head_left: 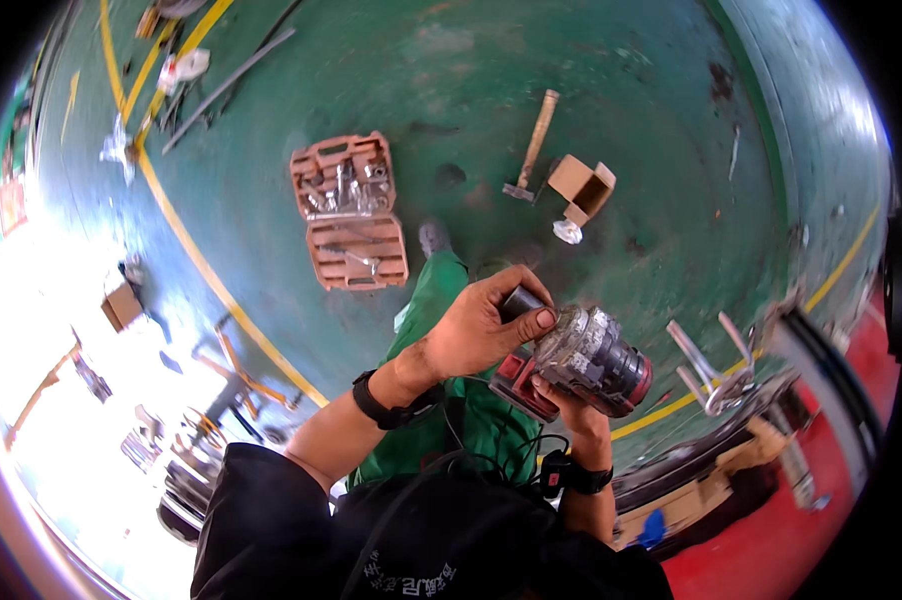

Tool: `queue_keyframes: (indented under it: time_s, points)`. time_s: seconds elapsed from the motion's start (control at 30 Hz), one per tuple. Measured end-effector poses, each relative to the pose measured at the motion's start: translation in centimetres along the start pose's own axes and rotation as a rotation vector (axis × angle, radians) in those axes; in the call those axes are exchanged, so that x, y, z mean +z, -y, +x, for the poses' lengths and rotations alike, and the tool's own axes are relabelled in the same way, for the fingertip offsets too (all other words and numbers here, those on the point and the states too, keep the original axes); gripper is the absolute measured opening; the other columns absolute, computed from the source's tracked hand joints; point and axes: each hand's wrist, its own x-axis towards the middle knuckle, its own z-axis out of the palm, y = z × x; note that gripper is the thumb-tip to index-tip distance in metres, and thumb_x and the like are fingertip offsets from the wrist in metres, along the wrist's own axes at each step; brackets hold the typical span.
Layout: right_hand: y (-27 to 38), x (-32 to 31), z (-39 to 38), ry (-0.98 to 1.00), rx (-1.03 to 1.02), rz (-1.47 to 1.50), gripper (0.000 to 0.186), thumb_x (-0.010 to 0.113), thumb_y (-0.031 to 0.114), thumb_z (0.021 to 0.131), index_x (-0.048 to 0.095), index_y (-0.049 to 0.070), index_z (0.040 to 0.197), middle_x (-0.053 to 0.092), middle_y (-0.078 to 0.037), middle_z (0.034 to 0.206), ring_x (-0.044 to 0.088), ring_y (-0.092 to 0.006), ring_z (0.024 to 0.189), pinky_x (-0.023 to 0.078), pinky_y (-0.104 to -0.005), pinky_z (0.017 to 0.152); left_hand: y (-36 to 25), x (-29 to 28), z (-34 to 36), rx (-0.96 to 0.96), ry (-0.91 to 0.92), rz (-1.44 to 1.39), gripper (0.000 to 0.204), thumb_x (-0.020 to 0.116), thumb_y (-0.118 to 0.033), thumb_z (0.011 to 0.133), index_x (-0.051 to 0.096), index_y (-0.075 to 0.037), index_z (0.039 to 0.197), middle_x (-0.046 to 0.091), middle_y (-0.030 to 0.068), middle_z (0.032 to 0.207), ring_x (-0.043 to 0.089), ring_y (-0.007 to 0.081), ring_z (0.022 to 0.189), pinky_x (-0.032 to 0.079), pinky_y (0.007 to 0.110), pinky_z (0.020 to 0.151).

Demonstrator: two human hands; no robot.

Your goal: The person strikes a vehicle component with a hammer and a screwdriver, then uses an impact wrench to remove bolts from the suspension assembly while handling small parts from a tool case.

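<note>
Black and tubular, the socket-like cylinder (pixel 519 302) sat by the nose of the power tool (pixel 586 350), and through the head view I saw the left hand (pixel 468 330) curled round it, thumb pressed near the worn grey housing. The right hand (pixel 576 408) wrapped the tool from below, beside its red-and-black battery block (pixel 521 385); both hands were full, and the tool was held in the air over the lap. I judged those fingers at the nose to be the chief hazard: a stray squeeze of the trigger could spin the cylinder and twist the thumb. From my remote seat the underside was hidden, so I could not tell where the right forefinger lay. Dark cords (pixel 516 452) looped across the green trousers (pixel 436 290) just below, and might have snagged if the tool dipped while turning. Beyond, a shoe (pixel 434 238) rested on the green floor (pixel 471 90); a poorly seated cylinder could drop and roll near it. Farther out, the orange tool case (pixel 326 262) lay unfolded, its loose pieces easily scattered by a careless step. The small carton (pixel 571 178) and the wooden-handled hammer (pixel 539 145) lay to the right, both tripping risks for anyone watching only the tool.
</note>
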Motion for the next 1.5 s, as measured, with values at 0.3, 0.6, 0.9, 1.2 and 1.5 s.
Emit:
queue_keyframes:
  time_s: [0.3,0.6,0.9,1.2,1.5]
  points:
    - [5.6,13.1,2.3,0.173,0.020,-0.171,0.031,0.077,0.004,0.080,0.065,0.003,0.109,0.067,-0.004,0.099,0.062,-0.0162,0.092,0.050,-0.0331,0.085,-1.2,-10.4,-9.4,0.120,-0.346,-0.335,0.018,0.063,-0.020,0.097,0.059,-0.002,0.098,0.055,-0.0039,0.079,0.045,0.0010,0.072,0.039,0.019,0.065]
    - [8.1,18.0,3.8,0.305,-0.139,-0.565,0.025,0.073,0.009,0.083,0.066,0.001,0.105,0.067,-0.005,0.100,0.061,-0.0181,0.094,0.048,-0.0335,0.087,6.0,-23.3,-19.5,0.163,-1.031,-0.698,0.018,0.054,-0.021,0.097,0.057,-0.006,0.089,0.050,0.0000,0.064,0.041,0.0064,0.048,0.031,0.021,0.043]
    - [7.8,21.5,7.8,0.325,0.101,-0.301,0.034,0.071,0.004,0.078,0.058,-0.001,0.109,0.062,-0.004,0.089,0.059,-0.0144,0.082,0.048,-0.0284,0.077,10.6,-19.4,-25.2,0.028,-0.989,-0.955,0.015,0.057,-0.023,0.095,0.059,-0.008,0.096,0.055,0.0019,0.072,0.049,0.0102,0.056,0.038,0.023,0.048]
    - [5.0,22.9,12.3,0.586,0.088,-0.505,0.031,0.072,0.005,0.077,0.061,0.001,0.106,0.062,-0.005,0.094,0.058,-0.0132,0.079,0.048,-0.0307,0.075,15.6,-17.5,-19.9,-0.058,-0.971,-0.935,0.015,0.063,-0.018,0.093,0.059,-0.005,0.099,0.057,0.0012,0.077,0.056,0.0106,0.066,0.044,0.025,0.054]
    - [-10.2,26.9,25.4,0.371,0.586,-0.002,0.032,0.065,-0.002,0.077,0.055,-0.002,0.107,0.055,-0.008,0.078,0.055,-0.0166,0.063,0.048,-0.0315,0.063,46.7,-31.4,-6.0,-0.447,-1.183,-0.303,0.022,0.065,-0.017,0.079,0.066,-0.002,0.096,0.069,0.0135,0.090,0.067,0.0271,0.083,0.052,0.034,0.075]
